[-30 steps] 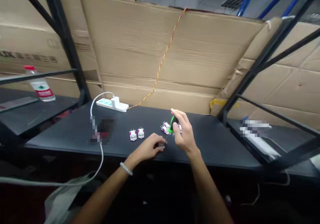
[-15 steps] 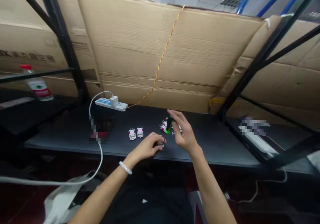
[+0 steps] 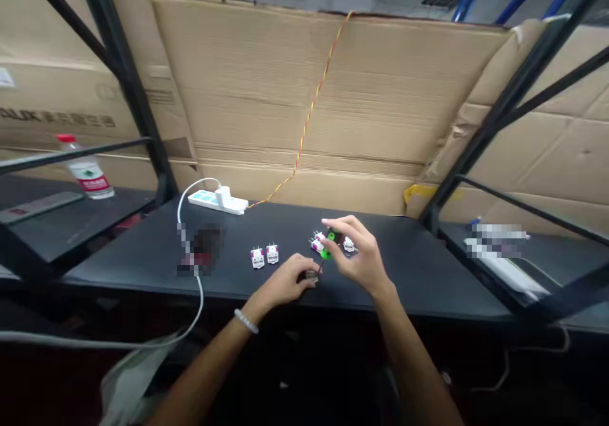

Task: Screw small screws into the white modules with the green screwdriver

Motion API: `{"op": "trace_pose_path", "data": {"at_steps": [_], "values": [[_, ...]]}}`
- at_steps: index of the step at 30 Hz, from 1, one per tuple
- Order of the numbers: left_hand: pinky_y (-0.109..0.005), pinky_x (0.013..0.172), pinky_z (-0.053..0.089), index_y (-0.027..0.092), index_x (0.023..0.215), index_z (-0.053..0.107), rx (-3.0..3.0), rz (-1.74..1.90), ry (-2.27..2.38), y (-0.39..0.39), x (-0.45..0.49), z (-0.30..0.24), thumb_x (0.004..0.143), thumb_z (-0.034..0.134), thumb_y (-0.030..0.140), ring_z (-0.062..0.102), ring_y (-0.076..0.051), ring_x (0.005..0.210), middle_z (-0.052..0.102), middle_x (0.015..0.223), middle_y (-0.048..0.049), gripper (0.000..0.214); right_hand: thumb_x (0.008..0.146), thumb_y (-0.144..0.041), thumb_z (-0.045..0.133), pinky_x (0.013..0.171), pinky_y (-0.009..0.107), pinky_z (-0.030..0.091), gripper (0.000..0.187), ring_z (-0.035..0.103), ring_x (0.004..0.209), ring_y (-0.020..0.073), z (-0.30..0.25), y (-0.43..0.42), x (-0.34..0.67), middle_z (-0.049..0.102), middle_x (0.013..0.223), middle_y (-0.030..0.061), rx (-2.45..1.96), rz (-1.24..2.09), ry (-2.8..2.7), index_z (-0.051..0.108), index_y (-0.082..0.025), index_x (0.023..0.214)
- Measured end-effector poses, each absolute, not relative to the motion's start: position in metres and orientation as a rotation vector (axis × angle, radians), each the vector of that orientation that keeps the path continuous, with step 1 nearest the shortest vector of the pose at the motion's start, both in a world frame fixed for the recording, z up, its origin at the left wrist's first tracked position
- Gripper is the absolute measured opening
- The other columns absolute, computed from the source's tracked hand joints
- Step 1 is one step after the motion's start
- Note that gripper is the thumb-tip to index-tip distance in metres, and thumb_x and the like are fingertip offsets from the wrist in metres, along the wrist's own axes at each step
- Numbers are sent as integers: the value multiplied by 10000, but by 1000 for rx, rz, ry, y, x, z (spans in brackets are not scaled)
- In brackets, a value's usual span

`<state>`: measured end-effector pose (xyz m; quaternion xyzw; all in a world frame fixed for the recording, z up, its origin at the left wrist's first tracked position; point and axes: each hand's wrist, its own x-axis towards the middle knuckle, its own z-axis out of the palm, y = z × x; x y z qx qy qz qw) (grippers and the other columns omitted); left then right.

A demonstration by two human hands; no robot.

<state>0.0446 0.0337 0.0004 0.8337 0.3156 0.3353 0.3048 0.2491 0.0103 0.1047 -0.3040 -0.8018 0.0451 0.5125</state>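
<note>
Pinching the screwdriver by its green-and-black handle, the right hand is angling the thin shaft down toward the left hand. The left hand's fingers are closing around a small part on the black tabletop, hiding most of it. What shows is too small to make out. Two white-and-magenta pieces are sitting just to the left. A similar cluster is lying partly covered behind the right hand's fingers.
</note>
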Motion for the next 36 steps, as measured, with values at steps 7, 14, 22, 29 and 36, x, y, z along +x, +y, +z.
{"op": "trace_pose_path", "data": {"at_steps": [7, 14, 22, 29, 36], "values": [[-393, 1059, 516, 224, 1114, 766, 2216, 879, 851, 32, 45, 3, 889, 767, 122, 636, -254, 1126, 775, 1126, -61, 247, 1051, -274, 560, 1033, 477, 607, 530, 707, 1195, 270, 103, 7, 253, 663, 1401, 135, -723, 161, -1954, 501, -297, 1578], [-417, 1104, 500, 228, 1108, 768, 2195, 900, 845, 33, 44, 0, 881, 775, 116, 627, -256, 1168, 779, 1165, -58, 253, 950, -315, 777, 818, 366, 650, 476, 730, 923, 217, 101, 4, 254, 727, 1107, 75, -696, 32, -1916, 680, -323, 1416], [-427, 1109, 492, 224, 1133, 764, 2204, 871, 853, 31, 43, 3, 893, 765, 118, 625, -258, 1166, 778, 1178, -60, 262, 1005, -263, 690, 851, 354, 639, 359, 735, 967, 208, 102, 4, 252, 732, 1102, 65, -704, 85, -1886, 700, -312, 1360], [-405, 1083, 501, 223, 1134, 761, 2189, 873, 848, 32, 44, 4, 881, 765, 101, 620, -260, 1163, 772, 1169, -65, 281, 1052, -211, 546, 1063, 421, 579, 492, 707, 1189, 231, 104, 5, 251, 693, 1356, 101, -727, 204, -1920, 558, -300, 1536], [-412, 1096, 496, 222, 1139, 757, 2196, 872, 875, 33, 43, 0, 885, 751, 101, 630, -259, 1164, 766, 1171, -66, 281, 974, -306, 728, 814, 360, 616, 330, 702, 896, 206, 105, 12, 246, 694, 1073, 77, -829, 76, -1849, 733, -258, 1300]]}}
